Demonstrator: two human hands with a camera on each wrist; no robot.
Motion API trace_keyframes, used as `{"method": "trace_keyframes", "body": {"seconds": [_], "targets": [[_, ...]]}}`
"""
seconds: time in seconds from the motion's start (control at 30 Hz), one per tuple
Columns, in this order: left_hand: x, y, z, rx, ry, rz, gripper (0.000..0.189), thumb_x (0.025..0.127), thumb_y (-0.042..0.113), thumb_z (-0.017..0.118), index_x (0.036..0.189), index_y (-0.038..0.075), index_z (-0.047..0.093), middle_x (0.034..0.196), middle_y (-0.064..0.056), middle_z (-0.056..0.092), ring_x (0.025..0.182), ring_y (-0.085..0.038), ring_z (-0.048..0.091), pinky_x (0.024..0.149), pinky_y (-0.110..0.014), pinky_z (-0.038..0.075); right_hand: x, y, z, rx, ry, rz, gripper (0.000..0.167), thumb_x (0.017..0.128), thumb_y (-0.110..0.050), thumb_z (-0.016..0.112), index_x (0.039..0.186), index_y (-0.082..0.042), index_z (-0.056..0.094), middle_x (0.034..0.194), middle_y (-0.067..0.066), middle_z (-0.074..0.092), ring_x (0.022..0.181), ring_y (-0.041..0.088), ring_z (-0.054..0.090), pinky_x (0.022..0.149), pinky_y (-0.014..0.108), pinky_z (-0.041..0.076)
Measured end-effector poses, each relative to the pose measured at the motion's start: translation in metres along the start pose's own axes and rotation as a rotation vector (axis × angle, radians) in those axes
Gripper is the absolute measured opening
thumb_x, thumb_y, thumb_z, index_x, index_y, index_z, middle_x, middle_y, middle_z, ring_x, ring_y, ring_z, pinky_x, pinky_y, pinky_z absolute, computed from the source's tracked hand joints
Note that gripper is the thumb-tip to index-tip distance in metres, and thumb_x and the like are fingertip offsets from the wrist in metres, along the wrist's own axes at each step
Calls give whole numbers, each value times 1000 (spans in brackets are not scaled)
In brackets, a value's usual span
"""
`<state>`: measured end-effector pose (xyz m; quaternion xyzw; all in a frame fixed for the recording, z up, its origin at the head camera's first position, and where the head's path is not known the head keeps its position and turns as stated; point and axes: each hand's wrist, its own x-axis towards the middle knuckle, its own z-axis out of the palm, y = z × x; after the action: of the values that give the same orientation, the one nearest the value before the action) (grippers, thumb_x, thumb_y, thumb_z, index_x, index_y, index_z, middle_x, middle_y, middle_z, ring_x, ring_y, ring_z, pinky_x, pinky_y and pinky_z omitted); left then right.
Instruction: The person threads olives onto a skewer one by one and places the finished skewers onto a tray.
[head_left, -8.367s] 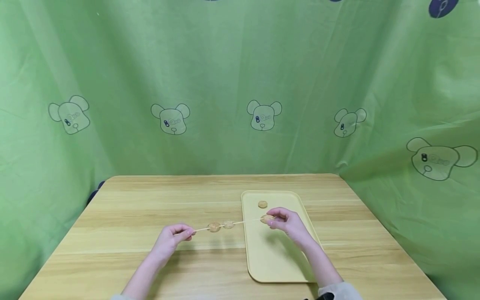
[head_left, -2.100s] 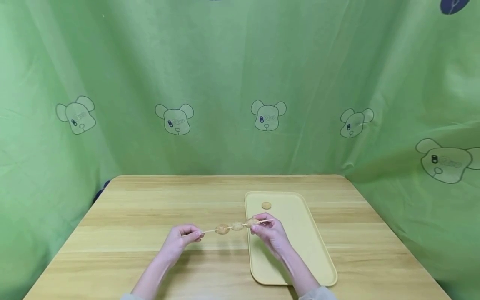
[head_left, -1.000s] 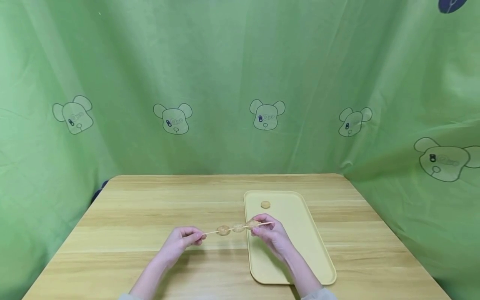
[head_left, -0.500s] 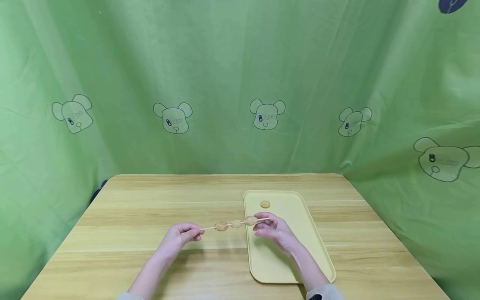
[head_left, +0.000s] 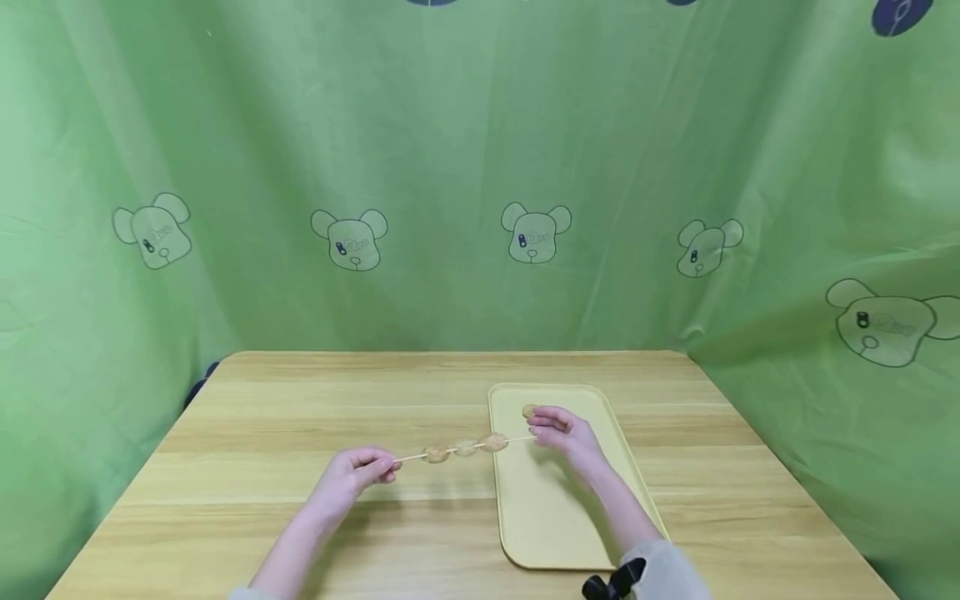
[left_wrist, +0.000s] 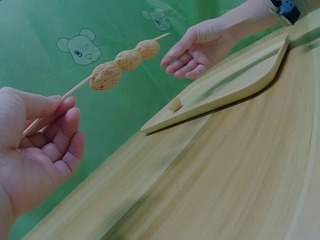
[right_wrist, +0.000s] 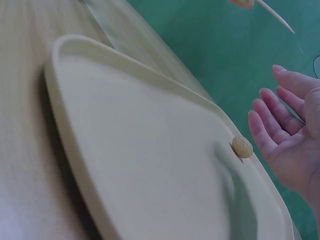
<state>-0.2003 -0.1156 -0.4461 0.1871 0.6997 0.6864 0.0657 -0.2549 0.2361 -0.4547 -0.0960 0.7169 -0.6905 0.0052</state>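
In the head view my left hand pinches one end of a thin wooden skewer, held raised and slanting up to the right. Three brown, crackle-surfaced balls are threaded in a row on it. The left wrist view shows the largest ball nearest that hand, then the middle ball and the outer ball, past which the bare tip sticks out. My right hand hovers over the tray with loosely bent fingers and holds nothing. A loose ball sits at the tray's far end, partly behind its fingers in the head view.
A pale yellow rectangular tray with a low raised rim lies on the right half of the wooden table. Green curtains with printed bear heads hang behind and at both sides. A black device sits at my right wrist.
The third ball, earlier gripped by the right hand at the skewer's tip, was pushed along the skewer. The right hand then let go and moved right, toward the loose ball; the left keeps its pinch.
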Motion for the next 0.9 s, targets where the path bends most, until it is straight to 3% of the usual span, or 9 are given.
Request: {"method": "trace_keyframes", "body": {"seconds": [0.27, 0.47, 0.9], "targets": [[-6, 2, -5, -7, 29, -37, 28, 91, 7, 55, 101, -19, 56, 83, 2, 63, 76, -8, 58, 81, -26, 49, 18, 5, -13, -120, 102, 16, 43, 85, -3, 63, 123, 11, 48, 115, 25, 57, 90, 5, 59, 82, 19, 47], [-9, 2, -8, -16, 40, -46, 28, 91, 7, 55, 102, -18, 56, 84, 2, 64, 77, -8, 59, 81, -25, 49, 29, 8, -20, -145, 131, 46, 44, 85, -4, 63, 124, 11, 47, 118, 26, 55, 91, 6, 56, 81, 16, 46], [-12, -1, -12, -20, 60, -64, 27, 91, 5, 55, 102, -19, 56, 86, -2, 63, 77, -8, 59, 80, -25, 49, 49, 18, -27, -209, 158, 93, 45, 88, -7, 61, 126, 12, 46, 116, 25, 55, 88, 12, 57, 84, 39, 49]]}}
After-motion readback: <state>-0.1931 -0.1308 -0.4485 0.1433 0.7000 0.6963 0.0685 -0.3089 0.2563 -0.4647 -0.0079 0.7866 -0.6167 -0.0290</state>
